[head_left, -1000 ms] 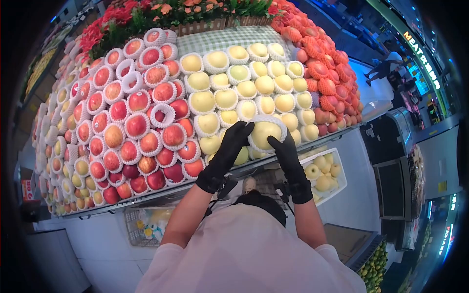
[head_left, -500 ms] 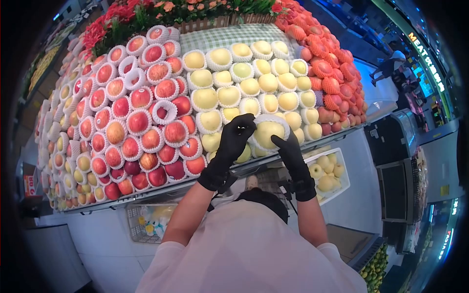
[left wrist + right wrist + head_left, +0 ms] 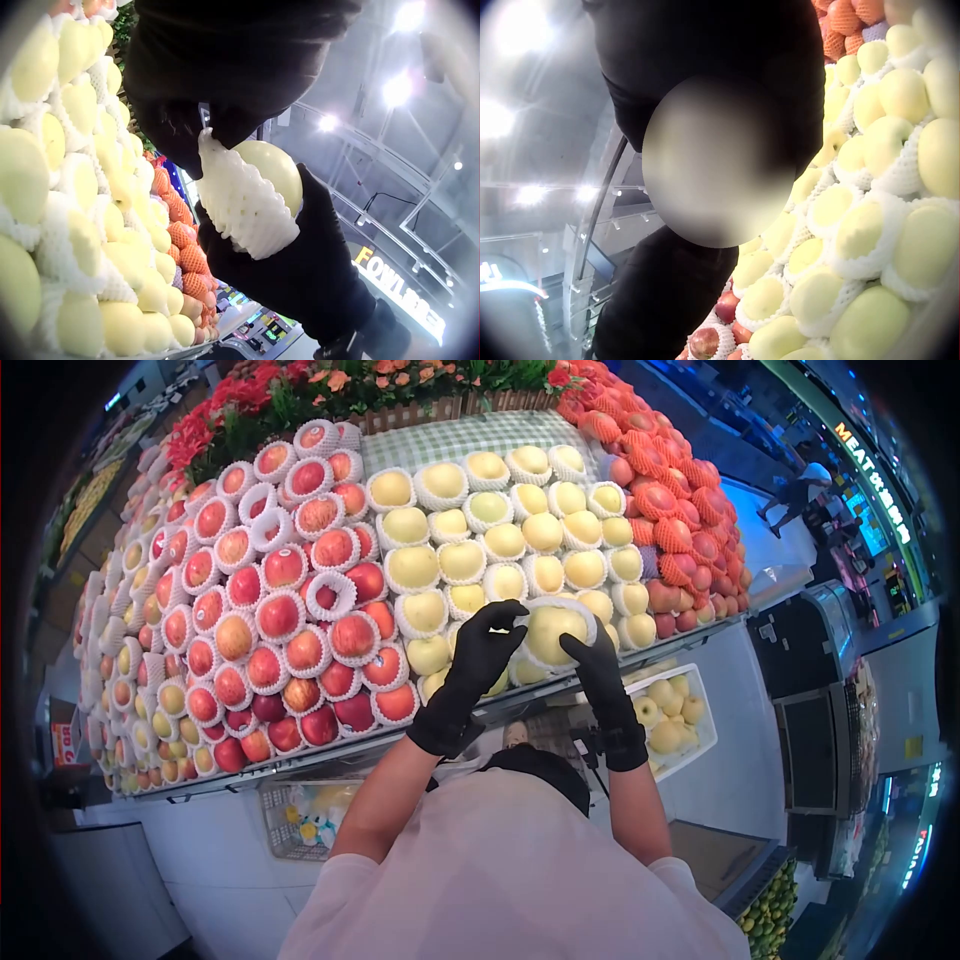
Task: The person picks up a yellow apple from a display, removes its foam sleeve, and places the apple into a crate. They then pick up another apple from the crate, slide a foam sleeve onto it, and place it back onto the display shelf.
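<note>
A round pale yellow fruit in a white foam net is held over the front edge of the display. My black-gloved right hand grips it from the right and below, with the thumb on its face. At its left side, my black-gloved left hand has thumb and forefinger bent toward each other. The left wrist view has the net drawn up to a point at those left fingers, with bare fruit above the net. In the right wrist view the fruit is a blur that hides the fingers.
Rows of netted yellow fruit fill the sloped display beyond my hands. Red apples stand to the left, orange-netted fruit to the right. Below the display edge are a white box of yellow fruit and a grey crate.
My left fingertips have shifted from the fruit's left side, and thumb and forefinger now form a loop by the net. My right hand keeps its grip and has moved slightly right with the fruit.
</note>
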A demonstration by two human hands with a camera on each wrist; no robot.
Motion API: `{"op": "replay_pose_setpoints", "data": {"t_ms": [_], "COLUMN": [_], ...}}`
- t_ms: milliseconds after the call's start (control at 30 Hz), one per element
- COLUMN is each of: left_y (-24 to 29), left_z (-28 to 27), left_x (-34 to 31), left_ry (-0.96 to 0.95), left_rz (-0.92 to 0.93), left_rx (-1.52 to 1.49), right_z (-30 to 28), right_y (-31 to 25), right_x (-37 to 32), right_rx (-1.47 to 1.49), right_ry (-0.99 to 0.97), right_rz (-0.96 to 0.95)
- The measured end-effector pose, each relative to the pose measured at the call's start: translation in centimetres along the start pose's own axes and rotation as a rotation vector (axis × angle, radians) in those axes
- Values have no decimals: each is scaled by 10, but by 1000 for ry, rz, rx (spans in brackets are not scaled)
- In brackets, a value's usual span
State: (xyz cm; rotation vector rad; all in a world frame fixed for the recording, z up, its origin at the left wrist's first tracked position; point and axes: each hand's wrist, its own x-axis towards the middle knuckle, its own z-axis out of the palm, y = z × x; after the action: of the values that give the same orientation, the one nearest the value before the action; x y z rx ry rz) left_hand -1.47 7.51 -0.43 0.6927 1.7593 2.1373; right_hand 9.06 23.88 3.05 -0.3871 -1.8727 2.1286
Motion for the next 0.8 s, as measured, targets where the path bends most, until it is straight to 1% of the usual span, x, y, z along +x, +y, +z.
{"op": "replay_pose_setpoints", "data": {"t_ms": [33,67,133,200,233,333,400,533,600,667,733,800], "left_y": [3,5,16,16,14,13,15,14,14,18,20,17], "left_z": [0,0,7,10,9,7,7,11,12,16,19,22], "left_x": [0,0,-3,-4,-3,-5,-8,-11,-15,-16,-17,-17], "left_ry": [-20,-42,-36,-54,-91,-174,-196,-202,-215,-215,-207,-185], "left_rz": [13,24,-26,-105,-89,-61,-70,45,122,146,150,212], "left_rx": [8,16,6,18,20,31,39,-12,-14,83,139,178], "right_z": [-1,-3,3,3,3,-2,-1,-8,-8,-11,-21,-37], "right_y": [2,2,-8,-4,-3,8,0,-1,-4,-5,15,31], "right_x": [1,3,3,0,1,3,0,-2,-8,-5,6,3], "right_rx": [28,-23,-125,-102,-91,100,76,103,-163,-227,-85,-578], "right_ry": [14,19,37,63,72,72,64,40,54,63,70,98], "right_rz": [32,15,-12,4,7,19,4,44,-90,-153,-141,-357]}}
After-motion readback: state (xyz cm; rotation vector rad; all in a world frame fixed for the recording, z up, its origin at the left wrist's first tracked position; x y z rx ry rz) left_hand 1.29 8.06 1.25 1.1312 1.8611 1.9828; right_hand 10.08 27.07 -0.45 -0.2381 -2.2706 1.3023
